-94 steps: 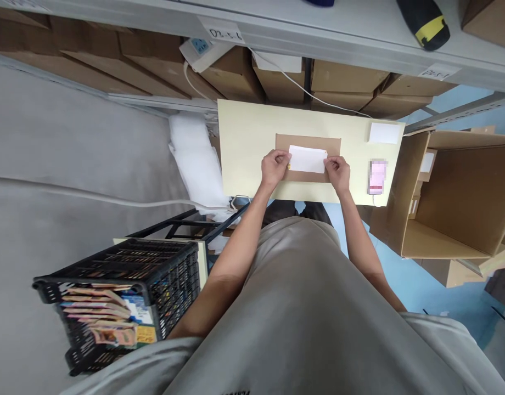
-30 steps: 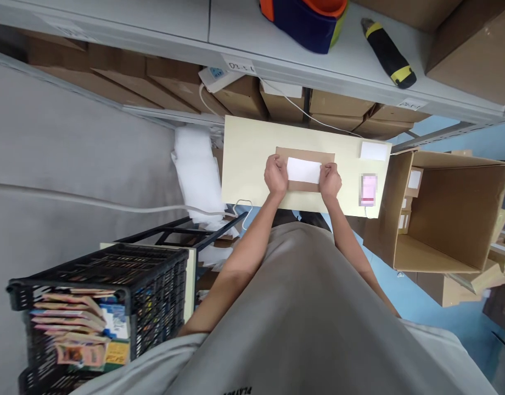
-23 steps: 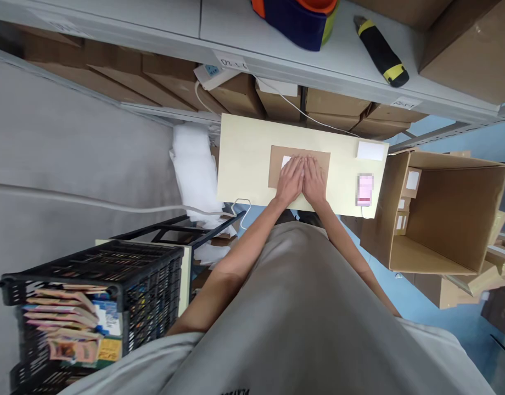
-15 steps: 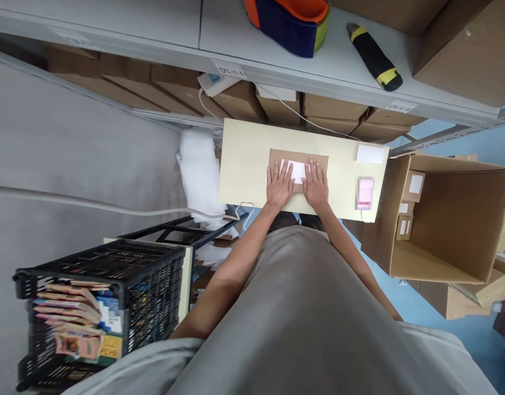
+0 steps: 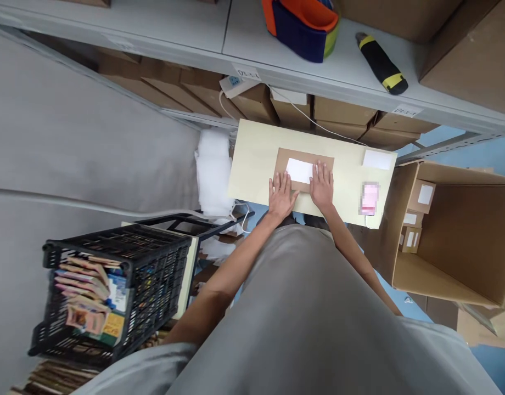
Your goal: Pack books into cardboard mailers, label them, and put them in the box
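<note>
Resting flat, fingers stretched out: left hand [image 5: 281,198], right hand [image 5: 322,188] | Brown cardboard [image 5: 282,156], white paper [image 5: 299,170] on it: touched from above by both hands | Books [image 5: 83,278]: held in black crate [image 5: 162,277], left of hands | Small boxes [image 5: 417,191]: held in big box [image 5: 470,236], right of hands

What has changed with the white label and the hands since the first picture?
The left hand and right hand let go of the white label, met over its middle, then spread apart, and now rest flattened near its two ends. The label lies on the brown cardboard piece. That piece, the white slip and the pixelated pink item stayed on the table.
</note>
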Demonstrator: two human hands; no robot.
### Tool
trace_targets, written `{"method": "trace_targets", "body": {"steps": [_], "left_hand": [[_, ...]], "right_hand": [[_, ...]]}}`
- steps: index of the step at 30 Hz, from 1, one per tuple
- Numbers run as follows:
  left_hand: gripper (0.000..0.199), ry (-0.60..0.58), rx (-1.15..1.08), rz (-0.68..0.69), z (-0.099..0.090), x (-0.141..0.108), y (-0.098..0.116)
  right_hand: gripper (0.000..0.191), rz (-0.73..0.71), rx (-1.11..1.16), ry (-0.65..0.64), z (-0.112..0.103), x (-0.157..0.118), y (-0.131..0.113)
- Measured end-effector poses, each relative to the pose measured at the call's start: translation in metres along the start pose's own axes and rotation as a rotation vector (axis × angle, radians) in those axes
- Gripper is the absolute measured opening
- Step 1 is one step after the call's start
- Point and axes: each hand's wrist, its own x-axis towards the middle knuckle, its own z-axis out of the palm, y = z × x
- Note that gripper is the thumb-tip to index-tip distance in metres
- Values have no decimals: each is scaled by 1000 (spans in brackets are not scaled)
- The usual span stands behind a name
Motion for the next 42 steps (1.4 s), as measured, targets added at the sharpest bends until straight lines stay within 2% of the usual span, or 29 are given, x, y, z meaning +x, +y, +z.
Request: {"method": "trace_targets", "body": {"steps": [2,4,7,9,14,18,25,30,33,36,38,40,42], "left_hand": [[83,25,-5,23,4,10,11],[80,6,-8,117,6,22,19],[77,-49,-15,250,2,32,17],[78,-66,-23,263,-2,31,7],[78,-39,-66,171,-13,10,-31],[76,-47,-96,204,-18,4,-44],[80,-77,-99,289,-20,19,-35],[79,-113,-73,335,-23,9,-46],[78,-99,-87,313,-25,9,-43],[77,-68,-125,347,-23,25,-23],[77,-91,-145,414,-20,40,-11],[76,-129,-152,448,-18,53,-9],[75,-139,-141,440,-19,58,-17]], "right_hand": [[68,28,0,15,1,1,-1],[68,53,-12,24,1,2,-5],[67,63,-53,22,-2,1,-10],[67,65,-86,3,-5,-1,-11],[68,83,-122,-40,-9,-4,-10],[68,98,-126,-36,-9,-4,-11],[69,113,-149,-60,-15,-4,-14],[68,122,-141,-62,-19,-7,-13],[67,144,-141,-40,-16,-7,-20],[69,161,-142,-8,-8,0,-35],[69,161,-143,-11,-3,6,-44],[69,164,-147,-25,0,9,-49],[68,187,-152,-18,0,7,-46]]}}
